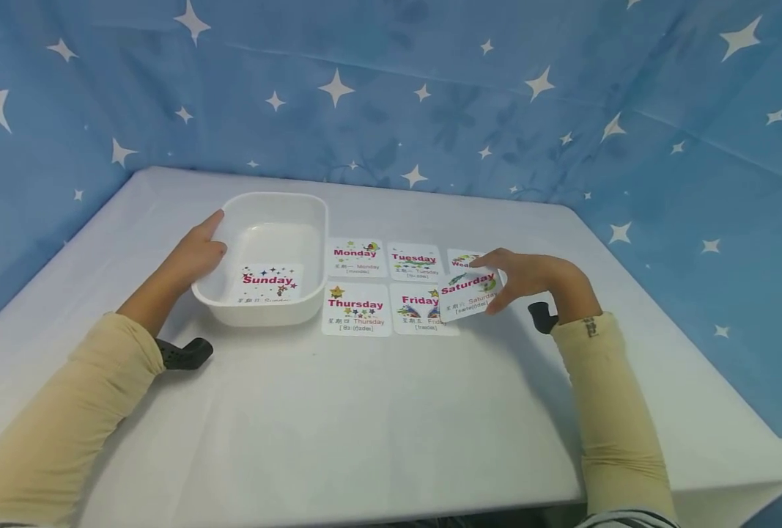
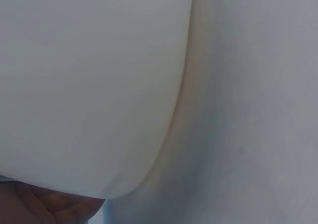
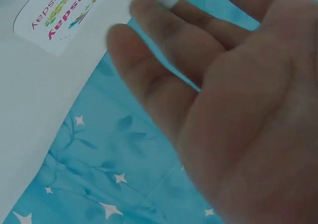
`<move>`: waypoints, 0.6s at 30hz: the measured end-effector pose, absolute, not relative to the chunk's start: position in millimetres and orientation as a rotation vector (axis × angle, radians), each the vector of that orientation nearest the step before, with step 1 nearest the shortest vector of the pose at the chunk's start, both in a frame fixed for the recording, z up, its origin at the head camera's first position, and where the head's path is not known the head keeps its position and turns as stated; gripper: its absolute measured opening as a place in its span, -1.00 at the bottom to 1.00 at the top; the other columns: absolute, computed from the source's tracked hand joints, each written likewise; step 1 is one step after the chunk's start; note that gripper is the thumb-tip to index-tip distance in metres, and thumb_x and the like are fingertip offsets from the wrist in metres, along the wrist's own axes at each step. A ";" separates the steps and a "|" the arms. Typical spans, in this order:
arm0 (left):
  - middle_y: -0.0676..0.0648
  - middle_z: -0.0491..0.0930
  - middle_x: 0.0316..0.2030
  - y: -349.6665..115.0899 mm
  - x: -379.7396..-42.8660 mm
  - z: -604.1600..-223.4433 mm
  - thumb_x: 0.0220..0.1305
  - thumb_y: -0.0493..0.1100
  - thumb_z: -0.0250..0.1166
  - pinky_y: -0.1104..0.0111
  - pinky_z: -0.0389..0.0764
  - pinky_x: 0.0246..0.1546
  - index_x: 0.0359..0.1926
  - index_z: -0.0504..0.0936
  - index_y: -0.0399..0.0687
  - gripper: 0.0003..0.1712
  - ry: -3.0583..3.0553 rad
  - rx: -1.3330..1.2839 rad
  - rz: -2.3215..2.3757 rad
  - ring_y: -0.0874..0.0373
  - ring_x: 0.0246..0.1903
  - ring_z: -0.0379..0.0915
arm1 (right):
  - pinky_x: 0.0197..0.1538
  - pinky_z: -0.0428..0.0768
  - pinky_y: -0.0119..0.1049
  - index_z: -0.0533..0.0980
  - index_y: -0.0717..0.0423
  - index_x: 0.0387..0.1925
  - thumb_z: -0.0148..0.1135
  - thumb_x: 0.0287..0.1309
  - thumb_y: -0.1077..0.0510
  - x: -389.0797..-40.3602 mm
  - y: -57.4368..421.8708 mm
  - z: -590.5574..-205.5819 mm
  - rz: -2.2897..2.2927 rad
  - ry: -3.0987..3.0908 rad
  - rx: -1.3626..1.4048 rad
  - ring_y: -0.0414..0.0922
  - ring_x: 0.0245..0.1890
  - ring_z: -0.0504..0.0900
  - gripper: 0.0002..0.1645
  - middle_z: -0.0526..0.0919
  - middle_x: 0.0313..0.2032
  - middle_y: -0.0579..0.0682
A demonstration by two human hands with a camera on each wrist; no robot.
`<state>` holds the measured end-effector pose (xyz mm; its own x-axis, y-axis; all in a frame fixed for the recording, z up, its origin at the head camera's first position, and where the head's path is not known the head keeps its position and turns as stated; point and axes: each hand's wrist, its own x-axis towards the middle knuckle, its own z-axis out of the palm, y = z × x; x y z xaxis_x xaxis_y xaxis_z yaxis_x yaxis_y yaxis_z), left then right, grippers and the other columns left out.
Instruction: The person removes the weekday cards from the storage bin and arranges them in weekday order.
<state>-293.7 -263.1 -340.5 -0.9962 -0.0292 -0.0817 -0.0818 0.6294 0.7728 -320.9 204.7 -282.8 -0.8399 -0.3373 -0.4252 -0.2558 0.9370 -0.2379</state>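
Observation:
My left hand (image 1: 191, 257) grips the left rim of a white plastic basin (image 1: 275, 315); in the left wrist view its curled fingers (image 2: 64, 208) show at the edge. A Sunday card (image 1: 269, 282) lies inside the basin. My right hand (image 1: 532, 279) pinches a Saturday card (image 1: 467, 296) by its right side, tilted above the table. This card hangs over the lower part of the Wednesday card (image 1: 459, 257) and the right edge of the Friday card (image 1: 417, 312). The right wrist view shows the Wednesday card (image 3: 64, 15) past my fingers (image 3: 134, 60).
Monday (image 1: 356, 258) and Tuesday (image 1: 414, 262) cards lie left of Wednesday in the back row. A Thursday card (image 1: 356, 309) sits beside Friday in the front row. White cloth covers the table (image 1: 364, 425); a blue star-patterned curtain (image 1: 391, 95) hangs behind.

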 end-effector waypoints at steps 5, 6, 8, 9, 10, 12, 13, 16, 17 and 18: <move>-0.27 -0.41 0.39 -262.1 -292.1 -342.4 0.23 -0.34 -0.25 -0.07 -0.30 0.35 0.40 -0.42 -0.13 -0.22 2.779 -0.113 1.333 -0.25 0.37 -0.47 | 0.18 0.17 0.31 0.12 -0.05 0.36 0.44 -0.25 -0.07 -321.1 206.0 -288.1 -0.112 2.583 -0.354 0.19 0.27 0.08 0.10 -0.03 0.37 0.14; -0.27 -0.41 0.39 -261.6 -292.2 -342.7 0.23 -0.34 -0.25 -0.07 -0.29 0.35 0.40 -0.41 -0.13 -0.22 2.782 -0.116 1.333 -0.24 0.37 -0.47 | 0.18 0.17 0.33 0.12 -0.05 0.35 0.43 -0.24 -0.07 -320.8 207.6 -290.0 -0.090 2.583 -0.344 0.20 0.27 0.08 0.09 -0.03 0.37 0.15; -0.26 -0.41 0.39 -260.4 -292.5 -342.9 0.24 -0.34 -0.25 -0.07 -0.28 0.35 0.40 -0.41 -0.12 -0.22 2.783 -0.122 1.330 -0.24 0.37 -0.47 | 0.18 0.17 0.33 0.12 -0.03 0.35 0.41 -0.21 -0.07 -320.4 212.3 -294.5 -0.039 2.581 -0.350 0.21 0.26 0.09 0.06 -0.02 0.37 0.17; -0.26 -0.41 0.39 -259.9 -292.6 -342.8 0.24 -0.34 -0.25 -0.07 -0.28 0.35 0.40 -0.41 -0.11 -0.22 2.782 -0.124 1.331 -0.24 0.37 -0.47 | 0.18 0.17 0.33 0.12 0.00 0.35 0.40 -0.19 -0.06 -319.9 214.5 -296.7 -0.020 2.577 -0.359 0.21 0.26 0.10 0.05 -0.02 0.36 0.18; -0.26 -0.41 0.39 -259.8 -292.8 -342.7 0.24 -0.34 -0.25 -0.07 -0.29 0.35 0.40 -0.41 -0.11 -0.22 2.782 -0.122 1.329 -0.24 0.37 -0.47 | 0.18 0.18 0.32 0.12 0.01 0.35 0.39 -0.19 -0.06 -319.6 217.0 -299.2 -0.006 2.571 -0.361 0.21 0.25 0.11 0.05 -0.01 0.36 0.19; -0.25 -0.41 0.40 -259.5 -293.7 -342.4 0.24 -0.34 -0.25 -0.07 -0.29 0.35 0.40 -0.41 -0.11 -0.22 2.781 -0.122 1.327 -0.23 0.37 -0.47 | 0.18 0.19 0.31 0.13 0.03 0.34 0.39 -0.19 -0.07 -318.7 221.1 -303.7 0.015 2.566 -0.359 0.21 0.24 0.13 0.05 0.01 0.35 0.20; -0.25 -0.42 0.39 -260.0 -293.8 -342.4 0.24 -0.33 -0.25 -0.07 -0.29 0.35 0.40 -0.41 -0.10 -0.22 2.782 -0.121 1.323 -0.24 0.37 -0.48 | 0.18 0.20 0.30 0.12 0.04 0.34 0.39 -0.20 -0.07 -318.2 222.6 -305.5 0.020 2.562 -0.362 0.21 0.23 0.14 0.06 0.01 0.34 0.21; -0.25 -0.41 0.40 -262.1 -294.5 -343.0 0.25 -0.33 -0.24 -0.09 -0.28 0.34 0.40 -0.42 -0.09 -0.22 2.793 -0.126 1.315 -0.24 0.37 -0.47 | 0.18 0.20 0.30 0.12 0.05 0.34 0.42 -0.23 -0.09 -317.7 225.3 -310.4 0.009 2.561 -0.349 0.20 0.21 0.15 0.08 0.01 0.34 0.21; -0.25 -0.41 0.40 -262.7 -294.7 -343.2 0.25 -0.32 -0.24 -0.10 -0.28 0.34 0.40 -0.41 -0.08 -0.22 2.797 -0.131 1.317 -0.24 0.37 -0.47 | 0.18 0.21 0.30 0.12 0.04 0.34 0.42 -0.24 -0.10 -317.8 225.6 -311.7 0.008 2.563 -0.347 0.20 0.21 0.15 0.09 0.01 0.34 0.21; -0.25 -0.40 0.40 -263.5 -294.7 -343.5 0.25 -0.32 -0.24 -0.10 -0.27 0.34 0.40 -0.41 -0.08 -0.22 2.803 -0.141 1.313 -0.25 0.37 -0.46 | 0.18 0.21 0.31 0.11 0.05 0.34 0.43 -0.25 -0.10 -318.1 225.8 -312.7 -0.001 2.565 -0.349 0.21 0.20 0.15 0.11 0.00 0.34 0.21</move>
<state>-294.7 -263.5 -343.5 -0.9950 -0.0640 -0.0773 -0.1004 0.6368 0.7644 -318.1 225.8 -312.7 -0.8174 -0.2472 -0.5203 -0.2467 0.9664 -0.0715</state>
